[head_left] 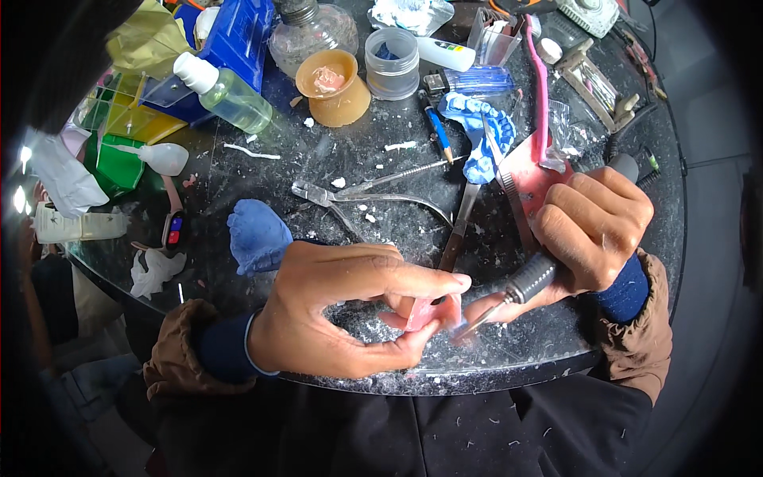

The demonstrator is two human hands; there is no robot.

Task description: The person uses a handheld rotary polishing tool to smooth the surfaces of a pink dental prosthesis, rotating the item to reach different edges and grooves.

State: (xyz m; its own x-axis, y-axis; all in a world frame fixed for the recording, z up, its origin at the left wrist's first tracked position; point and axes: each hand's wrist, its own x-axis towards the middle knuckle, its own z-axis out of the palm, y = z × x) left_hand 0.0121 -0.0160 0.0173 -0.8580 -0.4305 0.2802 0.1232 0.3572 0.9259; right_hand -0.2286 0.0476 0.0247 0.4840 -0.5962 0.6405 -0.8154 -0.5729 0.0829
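Note:
My left hand [338,310] pinches a small pink acrylic dental plate [429,316] between thumb and fingers, low over the near edge of the table. In my right hand [592,230] is a black rotary handpiece [531,278], the fist wrapped round it. Its thin metal bit slants down to a blurred tip close to the right side of the pink plate; whether they touch I cannot tell. Left of my left hand lies a blue plaster cast [256,236]. Beyond my hands sits a blue dental model [479,135] with teeth, a metal tool resting across it.
Wire pliers [318,193] and a blue pencil [437,131] lie mid-table. Farther back stand a tan rubber bowl [342,107], a clear jar [392,71], a glass burner [318,33] and a spray bottle [230,99]. A smartwatch [172,219] lies left. White crumbs litter the dark tabletop.

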